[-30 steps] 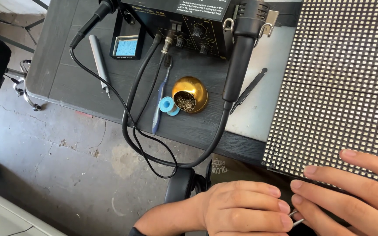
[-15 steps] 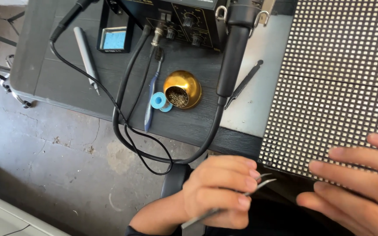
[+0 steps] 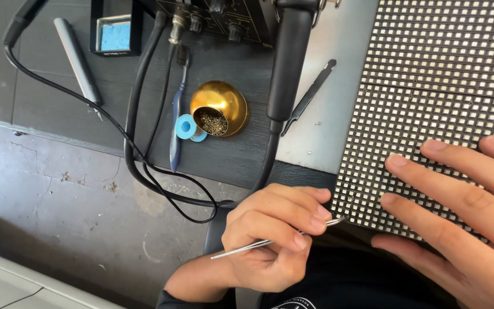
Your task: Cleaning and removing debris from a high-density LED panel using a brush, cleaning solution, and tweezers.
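Metal tweezers (image 3: 275, 240) were pinched in the left hand (image 3: 270, 240) fingers, tip at the grid panel's (image 3: 430, 86) near edge. Right hand (image 3: 464, 212) lay flat, fingers spread, on the panel. Dark surface (image 3: 47, 97) carried a gold bowl (image 3: 221, 107); concrete floor (image 3: 75, 217) below.

Single head view, steep downward look, close over hands; table edge (image 3: 144, 154) and floor both in frame.

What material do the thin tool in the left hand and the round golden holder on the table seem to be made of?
Thin tool: probably bare steel, silvery grey with a bright glint, pinched in the left hand.
Golden holder: likely polished metal with a brass-coloured finish, since its dome shows sharp highlights; the tangle inside looks like brass wire.
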